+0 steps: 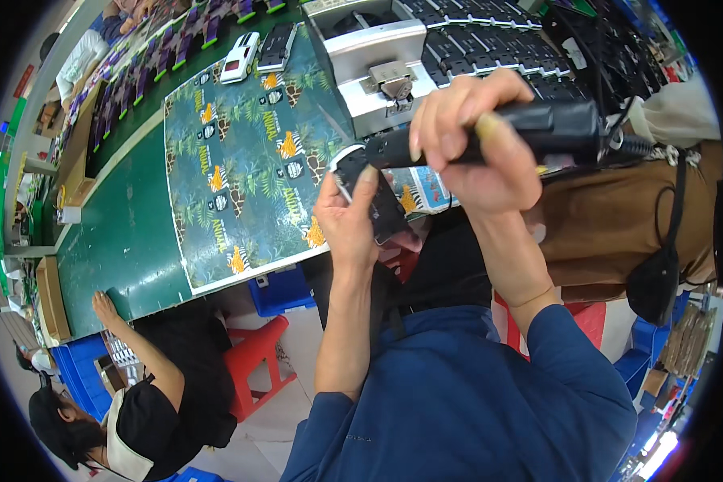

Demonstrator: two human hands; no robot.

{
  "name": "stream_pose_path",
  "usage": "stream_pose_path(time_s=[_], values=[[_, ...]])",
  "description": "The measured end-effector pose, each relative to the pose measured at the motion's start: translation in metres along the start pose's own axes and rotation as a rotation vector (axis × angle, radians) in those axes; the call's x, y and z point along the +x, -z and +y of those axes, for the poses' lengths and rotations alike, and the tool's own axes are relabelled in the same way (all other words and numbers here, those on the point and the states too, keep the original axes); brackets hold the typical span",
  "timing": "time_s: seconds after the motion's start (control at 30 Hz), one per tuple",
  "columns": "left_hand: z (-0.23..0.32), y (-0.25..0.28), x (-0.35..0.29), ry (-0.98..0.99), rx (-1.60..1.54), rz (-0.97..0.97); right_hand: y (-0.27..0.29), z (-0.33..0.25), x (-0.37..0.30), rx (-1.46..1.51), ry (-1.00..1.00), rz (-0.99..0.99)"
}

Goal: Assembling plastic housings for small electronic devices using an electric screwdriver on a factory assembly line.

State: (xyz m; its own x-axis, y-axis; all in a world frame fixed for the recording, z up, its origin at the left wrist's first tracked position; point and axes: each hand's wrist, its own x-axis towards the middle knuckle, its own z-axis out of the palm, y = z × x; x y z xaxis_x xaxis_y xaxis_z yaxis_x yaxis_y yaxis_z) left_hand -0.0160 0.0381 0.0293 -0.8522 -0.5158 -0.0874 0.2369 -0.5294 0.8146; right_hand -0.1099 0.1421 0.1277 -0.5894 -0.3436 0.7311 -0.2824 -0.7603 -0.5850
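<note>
in our left hand point(347, 215) we pinch a flat black-and-white plastic car base point(387, 215) by the near edge of the green printed sheet point(249, 181); our right hand point(484, 153) wraps a black cylindrical screwdriver point(556, 132). beyond, a boxy silver metal fixture point(377, 58) blocks part of the black plastic rows point(478, 44).

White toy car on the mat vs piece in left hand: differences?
Colour: the toy car is mostly white; the held piece is mostly black with a white end.
Support: the car rests on the mat; the left hand grips the piece.
The black tool is at the piece, away from the car.
Shared: both are elongated.
</note>
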Motion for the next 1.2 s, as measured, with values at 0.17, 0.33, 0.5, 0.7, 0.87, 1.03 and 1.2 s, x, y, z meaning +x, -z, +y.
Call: stream_pose_path(time_s=[0.17,0.33,0.5,0.7,0.87,1.03,1.2], values=[[0.017,0.026,0.007,0.232,-0.460,-0.048,0.020,-0.024,0.035,-0.116,0.162,0.211],[0.004,0.026,0.008,0.170,-0.286,-0.143,0.016,-0.004,0.047,-0.325,0.005,0.344],[0.005,0.033,0.013,0.197,-0.350,-0.144,0.009,0.007,0.052,-0.434,-0.057,0.348],[0.004,0.041,0.017,0.289,-0.552,-0.079,-0.003,0.009,0.069,-0.511,-0.201,0.289],[-0.001,0.033,0.026,0.280,-0.431,-0.062,0.000,-0.020,0.032,-0.013,-0.286,0.242],[0.003,0.031,0.023,0.254,-0.404,-0.055,-0.024,-0.034,0.002,0.059,-0.278,0.048],[0.001,0.032,0.024,0.269,-0.433,-0.073,-0.022,-0.016,-0.015,-0.034,-0.249,-0.001]])
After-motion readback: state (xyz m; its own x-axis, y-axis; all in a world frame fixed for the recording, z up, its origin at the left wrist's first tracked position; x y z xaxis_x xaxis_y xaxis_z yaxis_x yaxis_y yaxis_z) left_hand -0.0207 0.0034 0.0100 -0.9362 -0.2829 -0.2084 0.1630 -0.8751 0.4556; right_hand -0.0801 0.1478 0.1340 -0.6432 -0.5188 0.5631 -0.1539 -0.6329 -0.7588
